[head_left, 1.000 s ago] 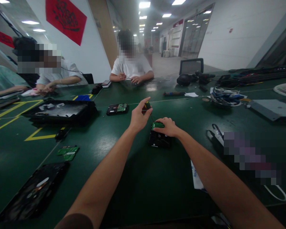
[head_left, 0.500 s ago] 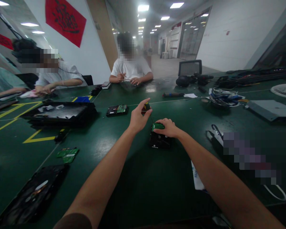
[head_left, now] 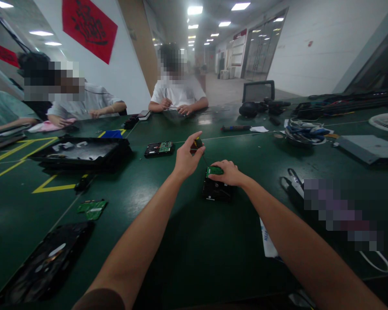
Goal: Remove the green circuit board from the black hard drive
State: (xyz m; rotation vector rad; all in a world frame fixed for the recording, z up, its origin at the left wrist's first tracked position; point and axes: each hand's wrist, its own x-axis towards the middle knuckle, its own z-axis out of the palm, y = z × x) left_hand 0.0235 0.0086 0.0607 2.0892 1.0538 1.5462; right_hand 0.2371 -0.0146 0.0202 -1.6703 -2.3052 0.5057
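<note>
In front of me a black hard drive (head_left: 217, 191) lies on the green table, with a green circuit board (head_left: 214, 170) at its far end. My right hand (head_left: 228, 172) is closed around the far right side of the drive, its fingers along the board's edge. My left hand (head_left: 188, 156) grips a screwdriver (head_left: 197, 143) by its dark and yellow handle. The thin shaft slants down to the board's far edge; the contact at the tip is too small to make out.
Another hard drive (head_left: 159, 149) lies farther off, left of my hands. Black trays (head_left: 80, 150), a loose green circuit board (head_left: 93, 209) and a larger black drive (head_left: 45, 262) are at left. A cable bundle (head_left: 305, 131) and grey metal box (head_left: 362, 146) stand right. Two co-workers sit opposite.
My left fingers have shifted slightly around the screwdriver handle. My right hand and the hard drive stay in place. The co-worker at far left has moved an arm outward.
</note>
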